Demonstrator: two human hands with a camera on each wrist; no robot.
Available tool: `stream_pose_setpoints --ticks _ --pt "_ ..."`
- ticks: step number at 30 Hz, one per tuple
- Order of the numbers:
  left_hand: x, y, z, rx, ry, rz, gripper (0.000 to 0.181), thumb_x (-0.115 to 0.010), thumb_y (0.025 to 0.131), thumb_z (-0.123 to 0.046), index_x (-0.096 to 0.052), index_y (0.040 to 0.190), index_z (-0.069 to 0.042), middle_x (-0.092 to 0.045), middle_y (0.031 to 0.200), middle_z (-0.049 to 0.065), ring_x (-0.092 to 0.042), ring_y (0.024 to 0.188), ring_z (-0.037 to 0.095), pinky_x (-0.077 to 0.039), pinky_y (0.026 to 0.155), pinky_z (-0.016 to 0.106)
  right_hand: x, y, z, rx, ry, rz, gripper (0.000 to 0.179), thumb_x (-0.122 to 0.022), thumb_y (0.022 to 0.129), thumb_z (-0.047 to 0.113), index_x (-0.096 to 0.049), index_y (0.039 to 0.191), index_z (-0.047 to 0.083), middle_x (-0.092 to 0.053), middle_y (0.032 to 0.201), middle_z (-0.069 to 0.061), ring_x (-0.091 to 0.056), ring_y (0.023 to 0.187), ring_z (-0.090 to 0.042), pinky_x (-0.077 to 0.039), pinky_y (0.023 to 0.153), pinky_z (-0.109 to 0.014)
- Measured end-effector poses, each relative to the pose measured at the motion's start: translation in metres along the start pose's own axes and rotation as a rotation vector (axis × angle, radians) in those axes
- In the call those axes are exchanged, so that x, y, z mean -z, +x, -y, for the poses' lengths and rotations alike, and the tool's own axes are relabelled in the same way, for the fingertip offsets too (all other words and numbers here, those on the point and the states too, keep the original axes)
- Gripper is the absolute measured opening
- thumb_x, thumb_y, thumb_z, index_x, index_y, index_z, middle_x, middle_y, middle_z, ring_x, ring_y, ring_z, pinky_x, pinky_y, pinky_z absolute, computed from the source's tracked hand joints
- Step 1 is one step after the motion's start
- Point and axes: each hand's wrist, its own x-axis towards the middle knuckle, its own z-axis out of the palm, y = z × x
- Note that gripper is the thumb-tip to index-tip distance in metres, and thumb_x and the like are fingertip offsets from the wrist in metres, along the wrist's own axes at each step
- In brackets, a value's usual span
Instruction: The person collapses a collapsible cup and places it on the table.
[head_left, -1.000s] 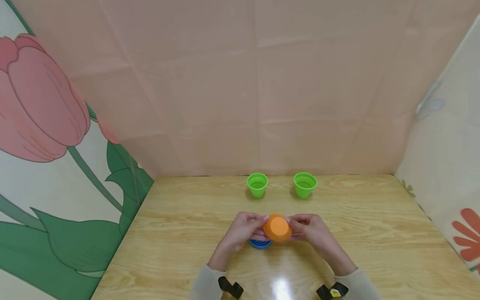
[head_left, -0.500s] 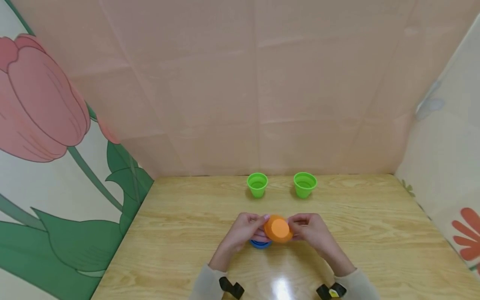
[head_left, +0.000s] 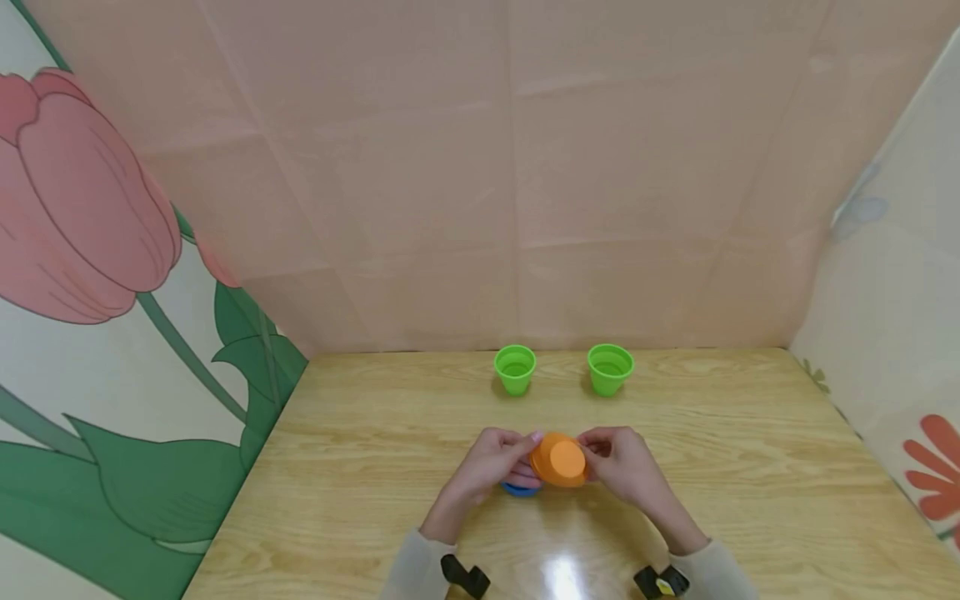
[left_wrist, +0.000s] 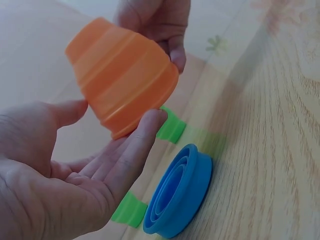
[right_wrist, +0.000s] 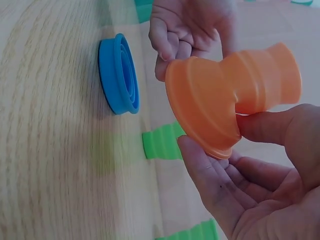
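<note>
An orange collapsible cup [head_left: 562, 460] is held up above the table between both hands, its base turned toward the head camera. My left hand [head_left: 491, 458] grips one side, thumb at the wall and fingers under the rim, as the left wrist view shows. On the other side my right hand [head_left: 628, 465] pinches the cup [right_wrist: 200, 95] between thumb and fingers, and the wall is dented in at that thumb. Below, a blue collapsible cup [left_wrist: 180, 192], folded flat into rings, lies on the table; the left hand partly hides it in the head view.
Two green collapsible cups, one at left [head_left: 515, 371] and one at right [head_left: 611, 371], stand upright at the back of the wooden table [head_left: 360, 467]. A pink-beige cloth [head_left: 450, 208] hangs behind them. Printed flower panels flank the table on both sides.
The orange cup has shifted slightly right and tilted, its base swinging toward the right. Both hands keep hold of it. The green cups stay where they were.
</note>
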Motion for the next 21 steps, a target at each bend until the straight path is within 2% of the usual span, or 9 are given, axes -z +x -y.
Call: stream_pose_setpoints --ticks 8,14,21 --pt "-0.0008 -0.0010 -0.0017 -0.002 -0.020 -0.002 0.040 -0.069 0.103 -0.033 -0.075 0.113 0.006 -0.079 0.088 0.013 -0.077 0.071 0.018 -0.069 0.076 0.041 0.0013 -0.0011 0.0020 0.036 -0.031 0.011 0.011 -0.069 0.098 0.002 -0.076 0.104 -0.004 -0.078 0.096 -0.014 -0.069 0.075 -0.013 -0.062 0.059 -0.023" --pt "0.0008 -0.0012 -0.0027 0.001 -0.024 0.000 0.037 -0.071 0.102 -0.030 -0.076 0.111 0.005 -0.079 0.087 0.012 -0.078 0.071 0.018 -0.069 0.075 0.040 0.0020 -0.0017 0.0030 0.037 -0.012 0.025 0.011 -0.068 0.098 0.002 -0.076 0.104 -0.004 -0.078 0.096 -0.014 -0.069 0.074 -0.012 -0.064 0.060 -0.026" --pt "0.0017 -0.0022 -0.0021 -0.051 -0.004 0.005 0.023 -0.066 0.101 -0.012 -0.075 0.108 0.009 -0.079 0.093 0.014 -0.078 0.075 0.019 -0.069 0.077 0.043 0.0030 0.0012 0.0000 0.027 0.036 0.056 0.016 -0.067 0.100 0.004 -0.075 0.109 -0.006 -0.078 0.100 -0.016 -0.070 0.076 -0.014 -0.066 0.062 -0.030"
